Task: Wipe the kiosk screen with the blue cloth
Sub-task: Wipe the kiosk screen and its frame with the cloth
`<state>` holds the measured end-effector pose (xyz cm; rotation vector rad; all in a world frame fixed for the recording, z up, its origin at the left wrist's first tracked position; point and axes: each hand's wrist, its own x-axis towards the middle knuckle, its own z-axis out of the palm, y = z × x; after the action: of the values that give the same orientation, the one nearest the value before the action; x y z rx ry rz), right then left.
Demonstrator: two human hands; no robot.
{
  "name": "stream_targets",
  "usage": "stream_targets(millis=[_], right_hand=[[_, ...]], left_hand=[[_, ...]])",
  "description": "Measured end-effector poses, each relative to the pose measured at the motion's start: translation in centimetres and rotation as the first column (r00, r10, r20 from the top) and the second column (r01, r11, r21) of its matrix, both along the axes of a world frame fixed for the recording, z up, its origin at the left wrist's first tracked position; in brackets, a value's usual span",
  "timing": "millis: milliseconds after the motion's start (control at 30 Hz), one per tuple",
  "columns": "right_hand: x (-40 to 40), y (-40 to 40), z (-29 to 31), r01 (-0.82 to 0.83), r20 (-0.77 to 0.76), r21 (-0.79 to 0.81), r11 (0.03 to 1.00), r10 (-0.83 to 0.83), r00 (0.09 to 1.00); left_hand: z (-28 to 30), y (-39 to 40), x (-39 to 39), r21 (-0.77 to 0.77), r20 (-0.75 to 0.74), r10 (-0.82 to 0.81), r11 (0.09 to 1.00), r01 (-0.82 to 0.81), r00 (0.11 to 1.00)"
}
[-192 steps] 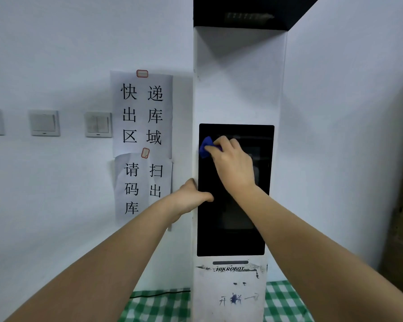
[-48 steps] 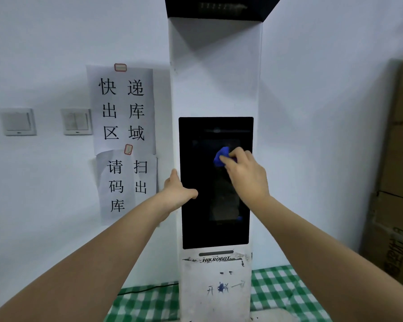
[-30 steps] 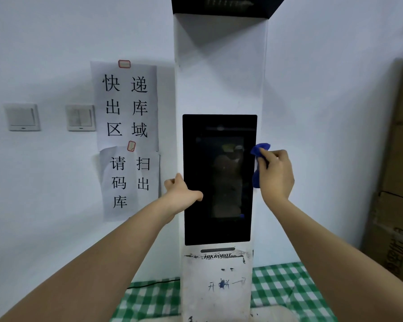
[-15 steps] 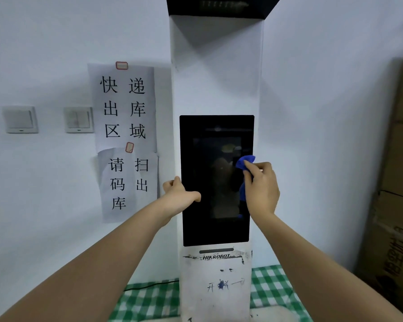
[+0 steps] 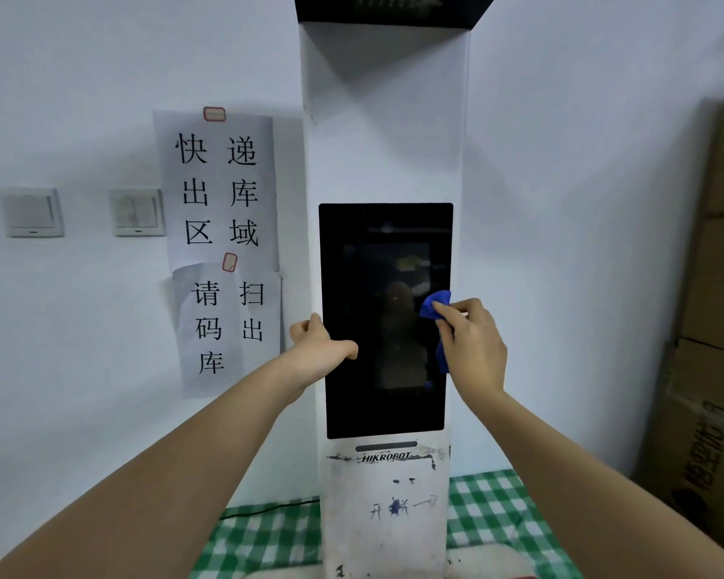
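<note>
Step in hand: wiping the right half of the kiosk screen (image 5: pixel 383 319). The right hand (image 5: pixel 471 342) pinches the blue cloth (image 5: pixel 434 305) between thumb and curled fingers (image 5: pixel 444 308); the bunched cloth touches the glass near its right edge, about mid-height, and a tail of it hangs below the fingers. The left hand (image 5: pixel 318 348) grips the left edge of the white kiosk column (image 5: pixel 383 131), thumb lying across the screen bezel, other fingers wrapped out of view behind the edge.

To do this well, in my judgement: spread the cloth flatter under the fingers, make overlapping horizontal passes, work down to the untouched-looking lower part, and move the left thumb to clean beneath it.

Materials: the screen is glossy black glass, rectangular, reflective. The cloth looks soft and crumpled. The column is matte white, scuffed below the fingers near the HIKROBOT label (image 5: pixel 385 457).
</note>
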<state>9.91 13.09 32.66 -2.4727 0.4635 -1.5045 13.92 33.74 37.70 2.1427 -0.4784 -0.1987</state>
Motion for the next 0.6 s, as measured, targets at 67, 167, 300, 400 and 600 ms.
stream_targets(millis=[67, 167, 300, 400, 600], right_hand=[[0.1, -0.5, 1.0, -0.017, 0.035, 0.044, 0.999, 0.016, 0.999], [0.7, -1.1, 3.2, -0.045, 0.169, 0.229, 0.972, 0.005, 0.986], [0.9, -0.6, 2.2, -0.041, 0.189, 0.254, 0.966, -0.008, 0.982], [0.3, -0.4, -0.5, -0.025, 0.112, 0.188, 0.982, 0.004, 0.994], [0.4, -0.8, 2.2, -0.023, 0.105, 0.192, 0.981, 0.002, 0.994]], left_hand=[[0.1, 0.1, 0.0, 0.008, -0.001, -0.001, 1.000, 0.002, 1.000], [0.2, 0.2, 0.0, 0.006, -0.009, -0.004, 1.000, 0.004, 1.000], [0.1, 0.3, 0.2, 0.005, -0.011, -0.005, 1.000, 0.005, 1.000], [0.0, 0.2, 0.2, 0.003, -0.007, -0.004, 1.000, 0.004, 1.000], [0.1, 0.0, 0.2, 0.006, -0.004, 0.004, 1.000, -0.004, 1.000]])
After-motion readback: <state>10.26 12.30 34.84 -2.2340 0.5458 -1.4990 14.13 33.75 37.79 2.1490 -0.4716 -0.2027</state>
